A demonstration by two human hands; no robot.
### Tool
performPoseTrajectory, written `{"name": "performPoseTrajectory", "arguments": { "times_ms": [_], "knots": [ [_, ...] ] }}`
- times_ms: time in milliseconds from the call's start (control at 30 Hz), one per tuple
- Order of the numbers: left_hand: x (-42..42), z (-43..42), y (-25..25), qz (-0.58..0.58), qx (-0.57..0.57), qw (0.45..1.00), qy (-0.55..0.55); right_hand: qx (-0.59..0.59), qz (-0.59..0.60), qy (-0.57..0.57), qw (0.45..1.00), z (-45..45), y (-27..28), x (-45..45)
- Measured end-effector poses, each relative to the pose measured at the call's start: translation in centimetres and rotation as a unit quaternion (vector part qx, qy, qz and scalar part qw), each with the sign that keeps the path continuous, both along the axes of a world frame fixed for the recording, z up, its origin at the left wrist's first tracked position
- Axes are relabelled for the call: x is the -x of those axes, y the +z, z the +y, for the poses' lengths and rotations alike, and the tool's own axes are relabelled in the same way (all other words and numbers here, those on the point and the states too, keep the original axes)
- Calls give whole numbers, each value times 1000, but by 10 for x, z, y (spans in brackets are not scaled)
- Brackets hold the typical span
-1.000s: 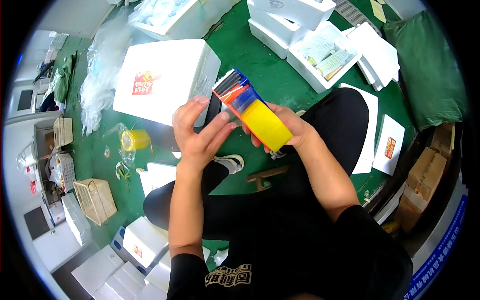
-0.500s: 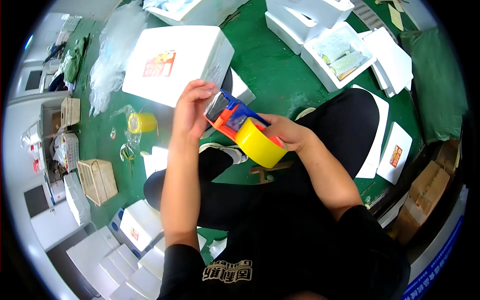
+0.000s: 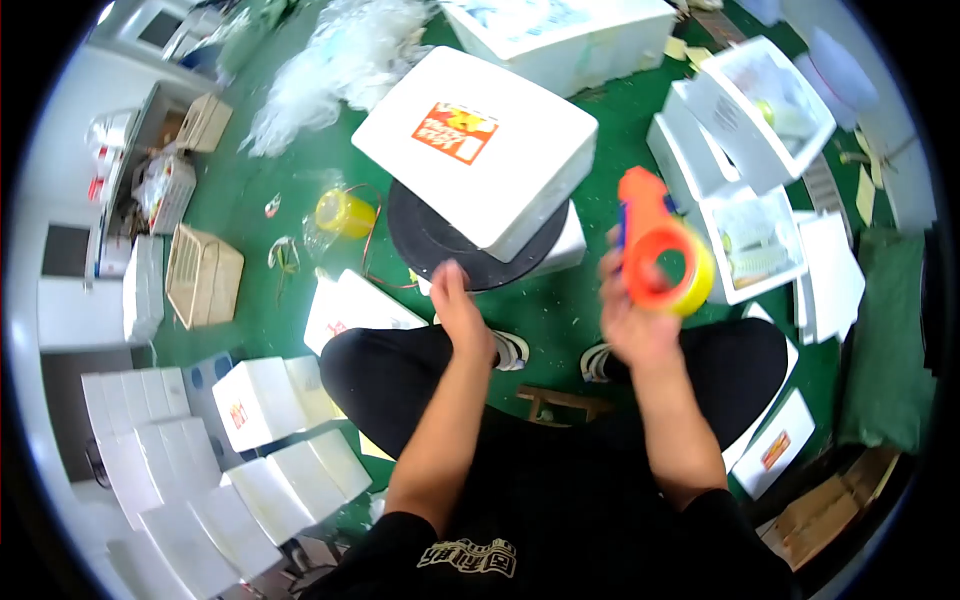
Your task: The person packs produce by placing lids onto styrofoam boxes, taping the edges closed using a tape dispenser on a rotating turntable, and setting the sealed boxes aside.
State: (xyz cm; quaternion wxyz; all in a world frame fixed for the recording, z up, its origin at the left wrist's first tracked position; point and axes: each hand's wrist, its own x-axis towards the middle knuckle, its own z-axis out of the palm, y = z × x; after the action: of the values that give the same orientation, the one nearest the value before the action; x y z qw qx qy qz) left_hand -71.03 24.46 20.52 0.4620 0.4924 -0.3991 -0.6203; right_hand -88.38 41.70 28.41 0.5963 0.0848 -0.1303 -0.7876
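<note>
My right hand (image 3: 635, 322) is closed around a tape dispenser (image 3: 648, 200) with an orange body, blue parts and a yellow roll of tape (image 3: 700, 275). It is raised over the floor to the right of the styrofoam box. My left hand (image 3: 463, 315) holds nothing, its fingers stretched out by the near edge of a round black turntable (image 3: 425, 240); whether they touch it I cannot tell. On that turntable sits a lidded white styrofoam box (image 3: 530, 100) with a red and yellow label (image 3: 456, 131), turned at an angle.
Open styrofoam boxes (image 3: 755, 285) holding net-wrapped produce stand on the right, beside loose white lids (image 3: 830, 275). A yellow tape roll (image 3: 345, 213) and plastic sheeting (image 3: 340, 75) lie on the green floor. Stacked white boxes (image 3: 180, 450) fill the lower left. A small wooden stool (image 3: 560, 398) is between my feet.
My hands have come apart. My right hand has swung the tape dispenser out to the right, while my left hand has let go and dropped beside the turntable. The view has shifted left.
</note>
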Motion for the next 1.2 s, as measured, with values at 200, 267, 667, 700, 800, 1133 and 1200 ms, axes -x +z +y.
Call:
{"name": "performPoseTrajectory", "arguments": {
  "times_ms": [200, 267, 667, 700, 800, 1133, 1200],
  "knots": [
    [59, -152, 56, -31, -176, 977, -116, -335, 388, -93, 853, -110, -18, 215],
    [65, -174, 24, 92, -95, 979, -156, -347, 399, -48, 847, -164, -16, 245],
    [33, -175, 100, 43, 64, 967, -245, -232, 282, 23, 931, -251, -64, 170],
    [25, -171, 108, 38, 132, 954, -266, -259, 300, -37, 917, -252, -48, 159],
    [-14, -172, 79, -65, 178, 932, -310, -248, 286, -85, 922, -256, -34, 141],
    [-39, -155, 39, 34, 85, 970, -227, -267, 285, -101, 915, -267, -39, 99],
    [-41, -161, 37, 32, 87, 971, -219, -270, 287, -106, 913, -274, -39, 96]
  ]
}}
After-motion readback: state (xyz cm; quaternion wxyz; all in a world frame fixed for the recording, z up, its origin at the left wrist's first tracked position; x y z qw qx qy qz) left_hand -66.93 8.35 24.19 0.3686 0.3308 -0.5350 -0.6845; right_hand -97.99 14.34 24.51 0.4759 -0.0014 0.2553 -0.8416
